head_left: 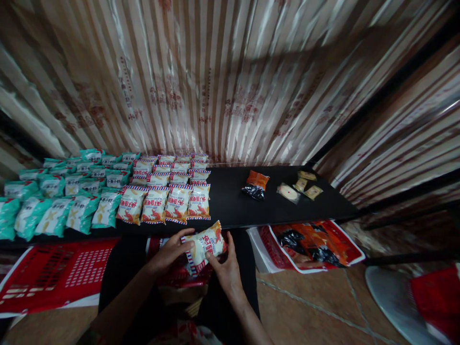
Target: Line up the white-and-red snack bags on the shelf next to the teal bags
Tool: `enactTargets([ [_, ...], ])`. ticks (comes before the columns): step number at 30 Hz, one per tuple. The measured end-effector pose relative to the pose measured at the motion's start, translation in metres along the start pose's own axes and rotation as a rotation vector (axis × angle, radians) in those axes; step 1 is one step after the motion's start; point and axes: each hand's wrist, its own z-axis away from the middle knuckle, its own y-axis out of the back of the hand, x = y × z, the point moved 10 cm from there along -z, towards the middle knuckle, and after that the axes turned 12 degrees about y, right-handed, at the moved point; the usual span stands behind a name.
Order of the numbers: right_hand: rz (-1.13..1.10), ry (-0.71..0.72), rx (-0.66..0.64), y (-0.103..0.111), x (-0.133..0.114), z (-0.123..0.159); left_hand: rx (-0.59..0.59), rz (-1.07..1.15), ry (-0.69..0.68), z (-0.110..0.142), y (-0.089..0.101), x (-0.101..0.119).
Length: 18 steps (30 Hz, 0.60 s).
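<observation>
My left hand (pixel 171 252) and my right hand (pixel 226 268) both grip one red-and-white striped snack packet (pixel 206 243), held just below the front edge of a black shelf (pixel 233 201). Rows of the same red-and-white packets (pixel 168 203) lie on the shelf right above my hands. To their left lie many teal packets (pixel 57 201). My fingers are curled round the packet's two ends.
An orange-and-black packet (pixel 256 184) and several small pale sachets (pixel 302 187) lie on the shelf's right part. Red baskets sit below: one at left (pixel 53 273), one at right (pixel 316 244) with orange packets. A striped curtain (pixel 230 81) hangs behind. A tiled floor shows at right.
</observation>
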Motion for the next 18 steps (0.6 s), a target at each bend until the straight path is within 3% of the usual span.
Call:
enactTargets([
  [10, -0.167, -0.184, 0.209, 0.013, 0.02, 0.005, -0.165, 0.139, -0.147, 0.008, -0.042, 0.01],
  [15, -0.297, -0.224, 0.267, 0.007, 0.029, 0.009, -0.26, 0.129, -0.204, 0.011, -0.061, 0.01],
  [18, -0.402, -0.236, 0.291, -0.001, 0.026, 0.012, -0.259, 0.153, -0.209, 0.006, -0.063, 0.003],
])
